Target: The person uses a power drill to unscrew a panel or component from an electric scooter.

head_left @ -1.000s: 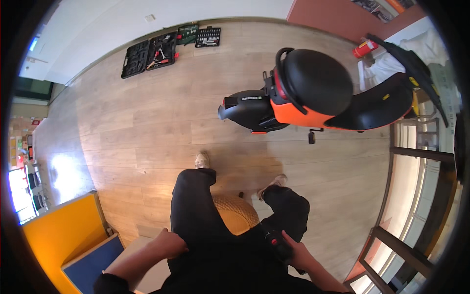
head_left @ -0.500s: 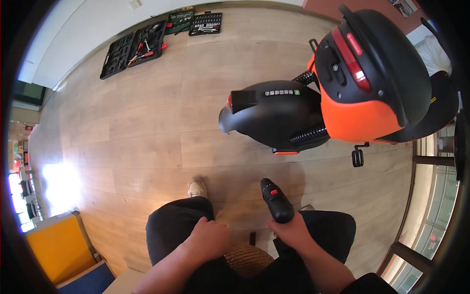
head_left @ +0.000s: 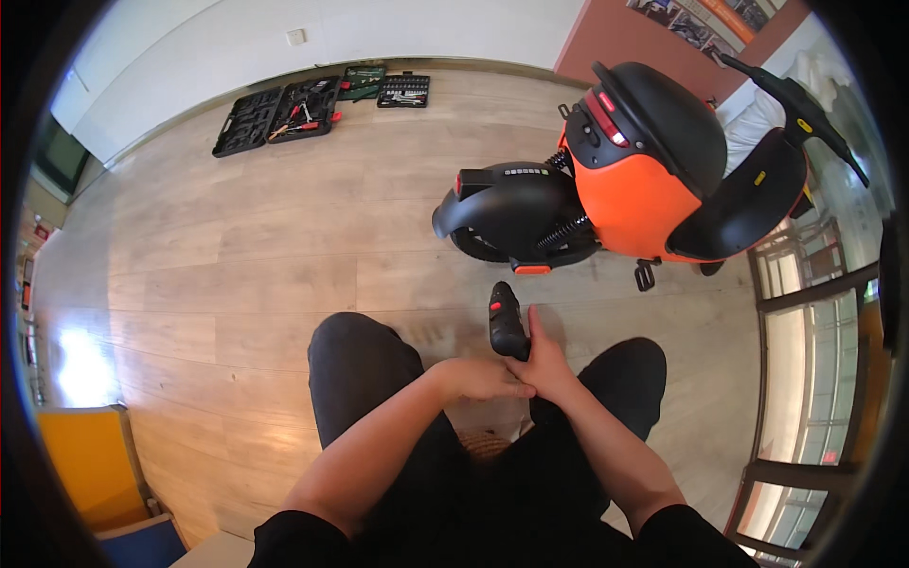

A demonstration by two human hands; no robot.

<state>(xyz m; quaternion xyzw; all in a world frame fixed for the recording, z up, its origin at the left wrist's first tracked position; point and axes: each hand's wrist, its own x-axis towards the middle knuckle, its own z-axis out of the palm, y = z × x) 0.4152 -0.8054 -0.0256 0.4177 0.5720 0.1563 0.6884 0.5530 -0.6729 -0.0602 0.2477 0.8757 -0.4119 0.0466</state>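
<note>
A black cordless drill [head_left: 507, 320] with a red switch points forward over the floor in front of my lap. My right hand [head_left: 549, 367] is closed around its handle, with one finger stretched along the right side of the body. My left hand [head_left: 476, 378] comes in from the left and meets the right hand at the handle's lower end. Its thumb lies below the right hand; its other fingertips are hidden there. Both hands are between my knees.
An orange and black electric scooter [head_left: 630, 189] stands ahead on the right. Beyond, by the wall, lie an open black tool case [head_left: 248, 121] and a socket set [head_left: 403, 91]. A yellow panel [head_left: 85, 459] stands at lower left; glazed railings run along the right.
The left hand has moved right from my left thigh to the drill's handle. The drill and right hand have moved forward and slightly left. The view has tilted up.
</note>
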